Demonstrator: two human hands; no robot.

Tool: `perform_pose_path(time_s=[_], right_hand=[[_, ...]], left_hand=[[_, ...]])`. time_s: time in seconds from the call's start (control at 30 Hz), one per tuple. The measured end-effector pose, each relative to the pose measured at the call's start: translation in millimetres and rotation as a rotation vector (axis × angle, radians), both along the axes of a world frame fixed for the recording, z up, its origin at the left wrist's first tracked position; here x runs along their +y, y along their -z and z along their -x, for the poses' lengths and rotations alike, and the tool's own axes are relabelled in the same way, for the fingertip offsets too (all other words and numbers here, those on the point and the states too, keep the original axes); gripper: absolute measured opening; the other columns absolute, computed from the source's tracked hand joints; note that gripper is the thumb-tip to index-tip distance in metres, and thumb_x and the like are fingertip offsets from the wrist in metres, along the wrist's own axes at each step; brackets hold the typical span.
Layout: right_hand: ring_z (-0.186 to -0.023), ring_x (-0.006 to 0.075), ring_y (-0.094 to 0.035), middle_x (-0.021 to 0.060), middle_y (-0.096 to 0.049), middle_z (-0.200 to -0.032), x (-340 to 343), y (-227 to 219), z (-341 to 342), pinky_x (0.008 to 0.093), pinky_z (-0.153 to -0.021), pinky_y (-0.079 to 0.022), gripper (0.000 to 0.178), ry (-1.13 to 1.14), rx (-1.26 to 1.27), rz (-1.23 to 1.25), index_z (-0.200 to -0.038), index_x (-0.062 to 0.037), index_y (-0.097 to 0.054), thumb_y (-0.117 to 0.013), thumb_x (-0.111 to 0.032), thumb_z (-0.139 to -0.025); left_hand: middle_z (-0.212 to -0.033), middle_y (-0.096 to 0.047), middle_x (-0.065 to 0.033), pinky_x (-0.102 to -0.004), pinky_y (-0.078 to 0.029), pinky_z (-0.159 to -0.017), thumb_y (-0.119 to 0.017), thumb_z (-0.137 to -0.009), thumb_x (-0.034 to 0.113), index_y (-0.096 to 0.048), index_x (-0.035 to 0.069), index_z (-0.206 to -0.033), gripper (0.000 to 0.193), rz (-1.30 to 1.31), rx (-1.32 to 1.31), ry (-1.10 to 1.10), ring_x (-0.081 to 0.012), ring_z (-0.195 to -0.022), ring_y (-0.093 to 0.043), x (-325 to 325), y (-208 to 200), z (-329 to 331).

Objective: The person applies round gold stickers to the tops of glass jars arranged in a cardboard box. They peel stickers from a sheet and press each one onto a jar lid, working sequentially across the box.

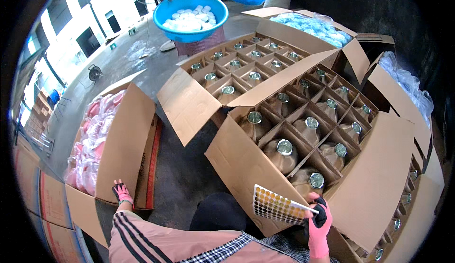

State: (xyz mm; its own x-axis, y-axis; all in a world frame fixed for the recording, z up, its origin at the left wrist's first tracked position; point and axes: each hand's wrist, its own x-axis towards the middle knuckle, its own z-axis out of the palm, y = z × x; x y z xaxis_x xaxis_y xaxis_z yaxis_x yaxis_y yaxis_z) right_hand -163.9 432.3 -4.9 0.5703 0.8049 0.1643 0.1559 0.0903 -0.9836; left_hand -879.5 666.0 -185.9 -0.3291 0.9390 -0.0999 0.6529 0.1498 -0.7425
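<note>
Evidently pinched at its right edge, the sheet of round gold stickers (278,205) has most of its dots unobstructed; the right hand's (319,219) grip is closed on it, above the near flap of a carton (253,173) of glass bottles (285,153). Cardboard dividers (313,155) presumably prevent knocks. The left hand (122,191), spread and empty, seems braced against the pink bundles' box (122,144), perhaps for balance.
</note>
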Motion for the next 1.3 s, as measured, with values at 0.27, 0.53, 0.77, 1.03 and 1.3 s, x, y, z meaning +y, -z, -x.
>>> perform_pose_path(time_s=[0.27,0.53,0.77,1.03,1.3], right_hand=[[-0.093,0.0164,-0.051,0.0123,-0.055,-0.109,50.9,18.3,-12.7,0.0271,-0.082,-0.038,0.012,0.006,-0.132,0.07,-0.075,0.0018,-0.055,-0.061,-0.008,-0.075],[-0.099,0.0173,-0.052,0.0103,-0.057,-0.105,55.1,37.4,-18.1,0.0323,-0.093,-0.037,0.019,0.053,0.222,0.14,-0.079,-0.001,-0.055,-0.064,-0.018,-0.079],[-0.1,0.0245,-0.053,0.0127,-0.06,-0.098,63.7,13.6,-6.7,0.034,-0.09,-0.038,0.004,-0.042,-0.05,0.323,-0.071,0.0013,-0.056,-0.057,0.001,-0.067],[-0.1,0.0298,-0.054,0.0103,-0.061,-0.1,68.4,10.8,-11.9,0.039,-0.09,-0.04,0.009,-0.114,-0.2,0.353,-0.078,-0.0035,-0.057,-0.063,-0.006,-0.072],[-0.101,0.0276,-0.054,0.0112,-0.06,-0.102,65.7,15.5,-13.6,0.0353,-0.088,-0.041,0.009,-0.104,-0.203,0.304,-0.08,-0.002,-0.057,-0.062,-0.008,-0.075]], left_hand=[[-0.111,-0.052,-0.0166,-0.0437,-0.035,-0.093,-0.06,-0.074,0.025,-0.054,0.003,-0.105,0.039,-0.128,-1.146,0.924,-0.0336,-0.109,-0.046,4.9,-110.1,-379.8],[-0.105,-0.053,-0.011,-0.0483,-0.033,-0.093,-0.064,-0.064,0.027,-0.058,0.007,-0.096,0.037,-0.182,-1.325,1.697,-0.0318,-0.103,-0.047,75.7,-126.9,-544.5],[-0.082,-0.054,-0.0065,-0.0423,-0.042,-0.074,-0.064,-0.057,0.029,-0.062,0.011,-0.091,0.038,-0.196,-1.398,1.812,-0.0265,-0.075,-0.051,89.5,-94.6,-566.6],[-0.076,-0.05,0.0002,-0.0357,-0.037,-0.058,-0.062,-0.062,0.036,-0.06,0.018,-0.083,0.028,-0.211,-1.274,1.92,-0.0202,-0.07,-0.049,95.6,-83.4,-559.0],[-0.094,-0.046,-0.0107,-0.0508,-0.037,-0.076,-0.06,-0.06,0.031,-0.057,0.014,-0.086,0.03,-0.279,-1.142,1.945,-0.0351,-0.088,-0.042,100.4,-63.0,-558.8]])
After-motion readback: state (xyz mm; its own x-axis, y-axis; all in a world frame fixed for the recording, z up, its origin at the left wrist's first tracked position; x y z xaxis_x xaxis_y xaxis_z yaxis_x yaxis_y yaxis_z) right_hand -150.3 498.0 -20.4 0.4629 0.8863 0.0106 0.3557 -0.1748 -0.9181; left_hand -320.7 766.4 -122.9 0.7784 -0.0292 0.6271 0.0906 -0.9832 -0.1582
